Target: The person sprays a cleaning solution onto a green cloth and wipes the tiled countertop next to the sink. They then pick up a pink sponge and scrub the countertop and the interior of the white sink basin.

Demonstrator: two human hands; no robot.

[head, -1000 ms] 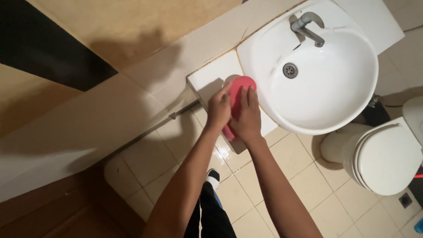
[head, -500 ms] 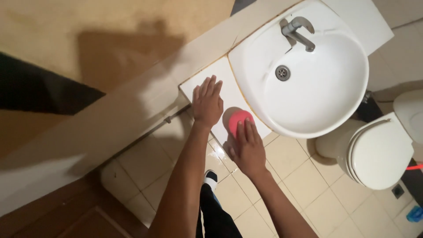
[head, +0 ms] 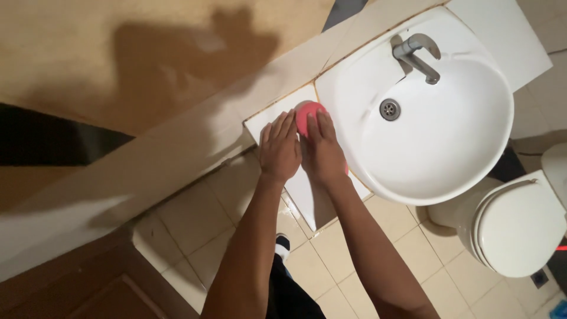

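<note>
**Hands and pink pad on the tiled table beside the basin**

The left hand (head: 279,149) lies flat, palm down, on the white tiled table (head: 269,121) to the left of the basin. Its fingers are extended and close together; it grips nothing. The fingertips of this hand reach the left edge of the pink pad (head: 308,115).

The right hand (head: 323,150) lies directly beside the left hand, the two touching along their inner edges. It is pressed palm down over the pink pad, fingers extended, covering the lower part of the pad. Whether the fingers curl around the pad cannot be determined; the hand appears to press on it rather than clench it.

The pink pad is round and rests on the table at the corner nearest the wall, just beside the rim of the white basin (head: 437,147). Only its upper part is visible above the fingertips.

The basin carries a metal tap (head: 416,54) at its far edge and a metal drain (head: 389,108) in the bowl. A white toilet (head: 520,227) stands to the right of the basin on the beige tiled floor (head: 195,236). A dark shoe (head: 282,242) is visible on the floor between the forearms.
</note>
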